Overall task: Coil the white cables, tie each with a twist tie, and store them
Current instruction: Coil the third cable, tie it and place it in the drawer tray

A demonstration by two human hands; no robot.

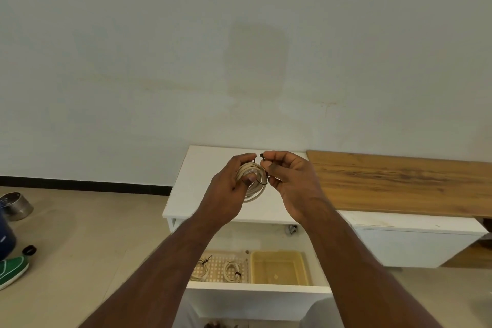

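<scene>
— What's the setting?
— A pale wall (239,48) with a dark skirting strip, a beige floor (80,234), and a low white cabinet (191,194) against the wall; a wooden board (399,184) lies on the white unit to its right.

— Where's the cable?
— A coiled white cable (253,181) is held up above the cabinet top. The left hand (229,189) grips the coil, fingers curled round it, thumb through the loop.

— And the other hand?
— The right hand (287,181) pinches a black twist tie (262,168) looped round the coil's right side.

— Anything stored?
— Below, the open drawer (258,287) holds a lattice tray (221,261) with two tied coils (231,270), and a yellow tub (279,266) beside it.

— On the floor?
— At the left, a metal bowl (16,206), a green shoe (13,271) and a small black ring (29,250).
</scene>
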